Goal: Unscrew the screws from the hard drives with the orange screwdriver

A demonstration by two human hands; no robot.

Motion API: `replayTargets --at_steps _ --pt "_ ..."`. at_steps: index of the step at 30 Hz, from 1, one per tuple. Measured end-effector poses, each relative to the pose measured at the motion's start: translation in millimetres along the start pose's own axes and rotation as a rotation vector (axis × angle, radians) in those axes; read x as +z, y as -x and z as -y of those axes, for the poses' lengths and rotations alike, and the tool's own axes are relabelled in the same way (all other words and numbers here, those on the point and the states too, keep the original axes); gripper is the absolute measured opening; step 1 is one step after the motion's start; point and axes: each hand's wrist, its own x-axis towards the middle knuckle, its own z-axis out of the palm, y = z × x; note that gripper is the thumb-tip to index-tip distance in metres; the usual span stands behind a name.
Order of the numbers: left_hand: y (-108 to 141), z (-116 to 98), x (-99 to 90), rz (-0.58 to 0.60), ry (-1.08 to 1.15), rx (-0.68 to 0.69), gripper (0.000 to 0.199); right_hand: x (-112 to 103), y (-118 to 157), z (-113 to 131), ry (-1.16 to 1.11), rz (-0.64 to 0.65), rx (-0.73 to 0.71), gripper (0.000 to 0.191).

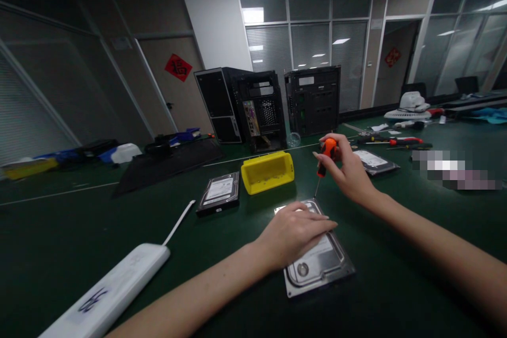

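The left hand [295, 233] lies flat, fingers extended, on the hard drive [320, 268] on the table [134, 222]; the right hand [345, 169] grasps a screwdriver [329, 148], tip at its far corner. Screw work (apparently) calls for steady, upright pressure.

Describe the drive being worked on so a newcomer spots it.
On the green table, find the yellow bin. Nearer the camera, slightly right, lies the silver hard drive; unlike the other two drives, it has the left hand on it.
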Motion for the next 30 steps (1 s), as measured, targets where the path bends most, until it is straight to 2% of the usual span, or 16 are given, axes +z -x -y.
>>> replayTargets --at_steps 8,14,16,19,24,30 --pt "0.3 -0.9 -0.2 -0.052 0.13 -0.108 0.027 -1.2 0.1 1.5 -0.014 -0.014 -0.021 0.037" --pt "1.5 0.0 -0.9 -0.052 0.228 -0.214 0.031 -15.6 -10.4 10.8 -0.115 -0.257 -0.02 0.038" --pt "1.5 0.1 -1.4 -0.035 0.233 -0.214 0.032 -19.9 -13.8 14.8 -0.201 -0.261 -0.015 0.034" --pt "0.9 0.2 -1.6 -0.007 0.248 -0.191 0.032 -19.2 -13.6 17.3 -0.305 -0.173 -0.014 0.031" --pt "0.2 0.9 -0.9 0.02 0.276 -0.187 0.028 -7.8 -3.6 16.3 -0.322 0.032 -0.024 0.032" --pt "0.0 1.4 -1.1 0.026 0.308 -0.207 0.027 -5.8 1.4 20.6 -0.346 0.115 -0.011 0.031"
